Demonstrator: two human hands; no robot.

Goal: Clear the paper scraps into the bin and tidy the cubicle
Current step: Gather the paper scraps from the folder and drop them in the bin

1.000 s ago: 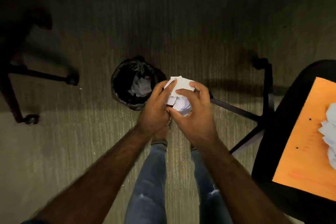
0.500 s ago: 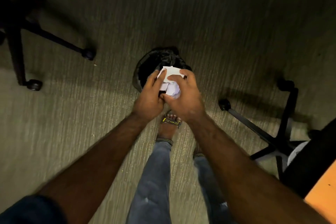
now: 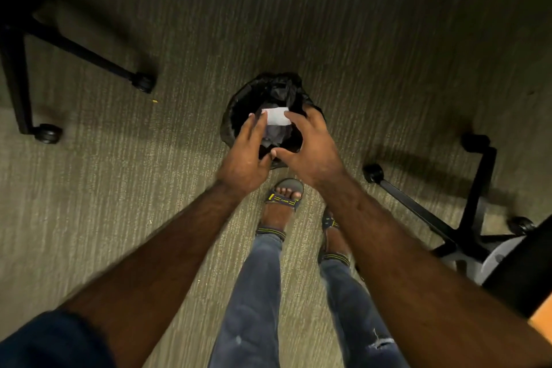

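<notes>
Both hands hover over the mouth of the bin (image 3: pixel 239 107), a round bin lined with a black bag, standing on the striped carpet (image 3: pixel 358 39) just beyond the person's sandalled feet. The left hand (image 3: pixel 243 158) and right hand (image 3: pixel 310 149) are spread apart with fingers released and curved, thumbs nearly meeting on the near side. Between the fingertips sits a white paper scrap (image 3: pixel 276 116), a small rectangle with its long axis running left to right, lying roughly flat; whether a finger touches it cannot be told. Below it, inside the bin, lie crumpled greyish papers (image 3: pixel 276 133). No writing shows on the scrap. The left sandal (image 3: pixel 282 199) carries a small yellow label, too blurred to read. Black chair bases (image 3: pixel 466 218) with castors stand at far left and near right.
</notes>
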